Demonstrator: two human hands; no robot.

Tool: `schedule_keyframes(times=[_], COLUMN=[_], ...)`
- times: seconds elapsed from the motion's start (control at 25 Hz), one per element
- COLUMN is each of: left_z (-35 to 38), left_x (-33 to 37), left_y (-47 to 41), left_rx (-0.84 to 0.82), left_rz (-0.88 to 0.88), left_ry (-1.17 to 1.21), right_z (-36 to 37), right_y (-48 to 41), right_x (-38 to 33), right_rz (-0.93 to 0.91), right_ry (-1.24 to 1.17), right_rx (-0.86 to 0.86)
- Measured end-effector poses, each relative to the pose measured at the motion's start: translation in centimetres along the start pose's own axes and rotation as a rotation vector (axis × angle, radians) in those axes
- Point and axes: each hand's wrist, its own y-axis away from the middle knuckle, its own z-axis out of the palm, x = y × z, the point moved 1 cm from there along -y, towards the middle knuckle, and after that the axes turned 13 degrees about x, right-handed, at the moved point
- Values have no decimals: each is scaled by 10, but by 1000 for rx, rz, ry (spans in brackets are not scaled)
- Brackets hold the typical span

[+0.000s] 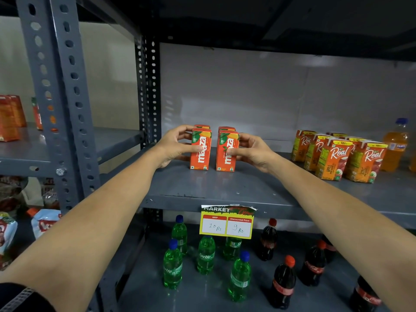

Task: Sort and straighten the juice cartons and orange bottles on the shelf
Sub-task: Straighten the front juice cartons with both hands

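Two short rows of orange Maaza cartons stand upright on the grey middle shelf (236, 188). My left hand (173, 145) grips the left Maaza carton (201, 152) from its left side. The right Maaza carton (227, 154) is held from its right side by my right hand (252, 152). More Maaza cartons stand behind each front one, mostly hidden. Further right, several Real apple juice cartons (337, 156) stand bunched together at uneven angles. An orange Fanta bottle (395, 145) with a blue cap stands at the far right edge.
A price tag (227, 224) hangs from the shelf's front lip. Below stand green Sprite bottles (206, 255) and dark cola bottles (283, 282). A perforated grey upright (60, 97) divides off the left rack, which holds orange boxes (10, 118) and snack packets (45, 221).
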Motion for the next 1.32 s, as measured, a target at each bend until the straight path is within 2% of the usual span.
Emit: schedule_keyframes(times=[0.44, 0.56, 0.68, 0.8, 0.96, 1.16, 1.32], left_z=[1, -2, -4, 2, 35, 126, 213], left_x=[-1, -2, -1, 7, 28, 53, 56], left_y=[8, 11, 16, 26, 47, 66, 67], left_rx=[31, 112, 247, 391, 587, 498, 377], left_rz=[-1, -1, 27, 157, 543, 693, 583], left_ry=[-4, 15, -80, -252, -482, -474, -328], right_z=[-3, -11, -33, -68, -117, -189, -260], right_y=[1, 6, 13, 27, 55, 90, 110], right_x=[2, -2, -8, -12, -13, -17, -21], right_rz=[38, 27, 9, -7, -66, -210, -245], right_ry=[-14, 1, 149, 242, 379, 639, 692], right_rx=[-24, -14, -1, 7, 10, 51, 89])
